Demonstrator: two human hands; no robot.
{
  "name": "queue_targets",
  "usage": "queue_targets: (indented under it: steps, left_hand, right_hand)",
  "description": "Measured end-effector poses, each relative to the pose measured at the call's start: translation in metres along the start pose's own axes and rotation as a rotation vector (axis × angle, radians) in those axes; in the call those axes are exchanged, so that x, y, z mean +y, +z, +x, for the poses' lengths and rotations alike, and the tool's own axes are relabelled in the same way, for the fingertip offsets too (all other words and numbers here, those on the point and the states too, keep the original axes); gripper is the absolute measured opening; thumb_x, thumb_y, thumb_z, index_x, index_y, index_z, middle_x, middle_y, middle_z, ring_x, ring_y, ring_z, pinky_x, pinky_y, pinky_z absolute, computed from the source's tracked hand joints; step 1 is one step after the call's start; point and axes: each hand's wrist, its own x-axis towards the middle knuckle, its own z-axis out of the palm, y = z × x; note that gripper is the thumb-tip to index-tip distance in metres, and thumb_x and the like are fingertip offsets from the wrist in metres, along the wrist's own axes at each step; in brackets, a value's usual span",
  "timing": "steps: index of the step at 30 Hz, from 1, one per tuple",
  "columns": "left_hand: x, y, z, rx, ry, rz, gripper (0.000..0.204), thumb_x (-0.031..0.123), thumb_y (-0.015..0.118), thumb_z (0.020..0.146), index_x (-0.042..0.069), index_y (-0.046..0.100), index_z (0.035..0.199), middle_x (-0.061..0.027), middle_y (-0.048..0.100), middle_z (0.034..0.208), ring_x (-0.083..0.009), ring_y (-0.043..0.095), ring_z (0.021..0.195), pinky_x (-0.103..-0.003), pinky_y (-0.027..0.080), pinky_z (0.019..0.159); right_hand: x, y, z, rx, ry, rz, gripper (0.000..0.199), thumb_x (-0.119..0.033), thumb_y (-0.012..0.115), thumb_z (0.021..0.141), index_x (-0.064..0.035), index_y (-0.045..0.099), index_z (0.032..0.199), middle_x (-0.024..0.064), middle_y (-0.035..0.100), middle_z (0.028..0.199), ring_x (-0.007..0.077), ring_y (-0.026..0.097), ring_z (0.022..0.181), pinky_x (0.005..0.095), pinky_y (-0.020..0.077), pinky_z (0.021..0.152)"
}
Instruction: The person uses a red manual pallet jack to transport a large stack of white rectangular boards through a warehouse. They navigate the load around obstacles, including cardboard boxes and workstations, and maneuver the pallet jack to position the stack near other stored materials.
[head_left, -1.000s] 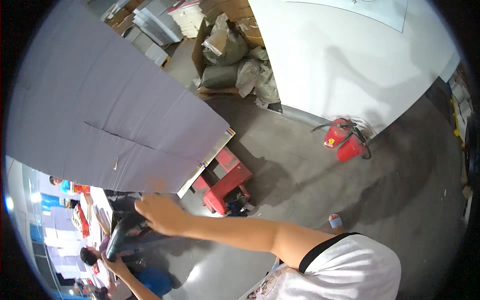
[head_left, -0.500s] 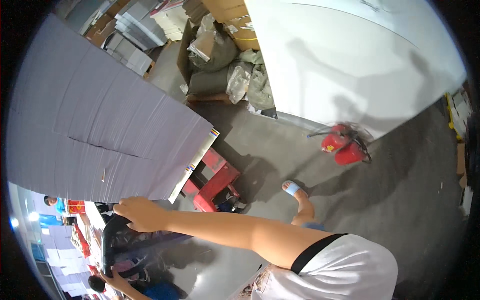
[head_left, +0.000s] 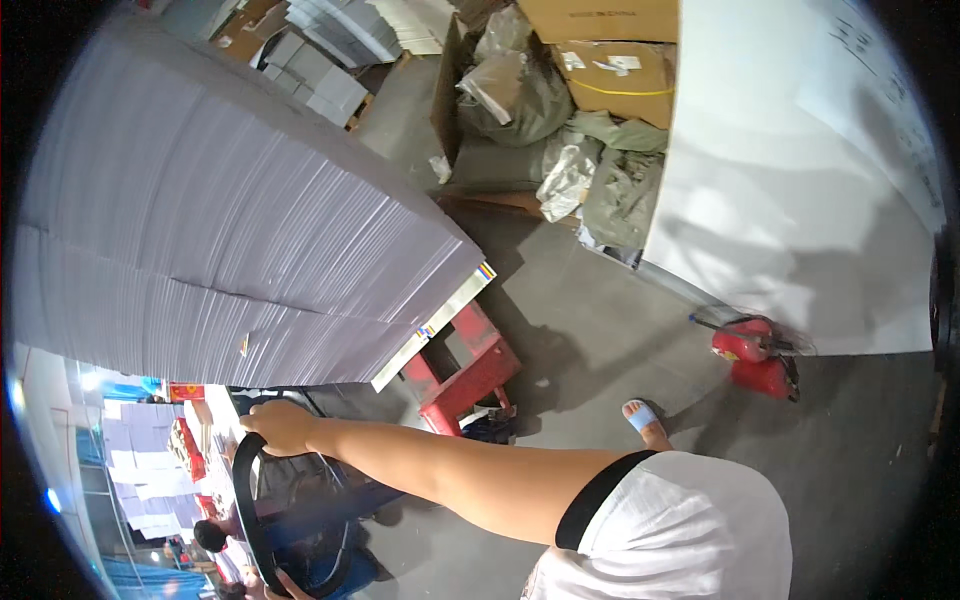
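My right arm reaches across the view to the left, and my right hand [head_left: 278,428] is closed around the top end of a black loop-shaped handle [head_left: 243,495]. At the lower edge, my left hand [head_left: 287,585] shows only in part, closed at the lower end of the same handle. Beyond my right arm, the red metal frame of a pallet jack [head_left: 473,368] shows under a tall stack of pale paper sheets [head_left: 260,220]. A light board edge with coloured marks [head_left: 432,330] lies beneath the sheets.
Red fire extinguishers [head_left: 755,358] stand on the floor by a large white panel [head_left: 780,200]. Cardboard boxes [head_left: 610,80] and filled plastic bags [head_left: 620,195] crowd the far side. My foot in a pale slipper [head_left: 640,414] is on the grey floor. Other people [head_left: 212,535] are at lower left.
The view has shifted, so the paper stack, pallet jack and extinguishers sit further right. Both hands stay on the handle, and my left hand is now lower and mostly cut off by the edge.
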Motion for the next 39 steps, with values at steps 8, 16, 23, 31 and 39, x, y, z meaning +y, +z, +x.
queue_targets:
  steps: [8, 16, 23, 31, 39]
  left_hand:
    - [0.018, 0.003, 0.027, -0.016, -0.039, -0.193, 0.07, 0.049, 0.07, 0.082, -0.005, 0.052, 0.123, -0.0172, 0.056, 0.123, -0.0339, 0.054, 0.106, -0.045, 0.042, 0.093]
    - [-0.079, 0.052, 0.153, -0.078, -0.015, -0.157, 0.073, 0.049, 0.052, 0.095, -0.007, 0.037, 0.139, -0.024, 0.045, 0.136, -0.0317, 0.04, 0.129, -0.038, 0.032, 0.107]
    - [-0.102, 0.105, 0.261, -0.241, -0.016, -0.307, 0.061, 0.042, 0.048, 0.099, -0.007, 0.042, 0.134, -0.025, 0.047, 0.133, -0.0323, 0.055, 0.113, -0.038, 0.044, 0.098]
    - [-0.112, 0.187, 0.363, -0.276, 0.113, -0.32, 0.063, 0.044, 0.049, 0.098, -0.008, 0.042, 0.132, -0.0254, 0.047, 0.132, -0.0349, 0.046, 0.124, -0.038, 0.032, 0.106]
    - [-0.151, 0.27, 0.444, -0.243, 0.123, -0.448, 0.059, 0.042, 0.053, 0.097, -0.007, 0.041, 0.129, -0.0208, 0.054, 0.116, -0.0256, 0.058, 0.107, -0.033, 0.046, 0.092]
  right_hand:
    - [0.04, 0.06, 0.068, -0.003, 0.051, 0.047, 0.031, -0.013, 0.067, 0.069, -0.0026, 0.061, 0.098, 0.0166, 0.06, 0.087, 0.0355, 0.062, 0.087, 0.0467, 0.0478, 0.076]
    - [0.075, 0.112, 0.136, 0.076, 0.107, 0.008, 0.033, -0.015, 0.071, 0.07, -0.0042, 0.059, 0.099, 0.0156, 0.059, 0.088, 0.0345, 0.061, 0.088, 0.0464, 0.0476, 0.076]
    - [0.103, 0.157, 0.179, 0.2, 0.19, -0.082, 0.039, -0.014, 0.075, 0.071, -0.0042, 0.056, 0.104, 0.0166, 0.059, 0.097, 0.0362, 0.06, 0.093, 0.0448, 0.0486, 0.08]
    - [0.151, 0.182, 0.242, 0.125, 0.382, -0.118, 0.033, -0.014, 0.07, 0.075, -0.0044, 0.058, 0.105, 0.0173, 0.062, 0.102, 0.0355, 0.059, 0.101, 0.0429, 0.0476, 0.087]
    - [0.222, 0.244, 0.302, 0.235, 0.329, -0.147, 0.026, -0.012, 0.07, 0.074, -0.0034, 0.057, 0.094, 0.0181, 0.062, 0.091, 0.0362, 0.061, 0.093, 0.0437, 0.0483, 0.081]
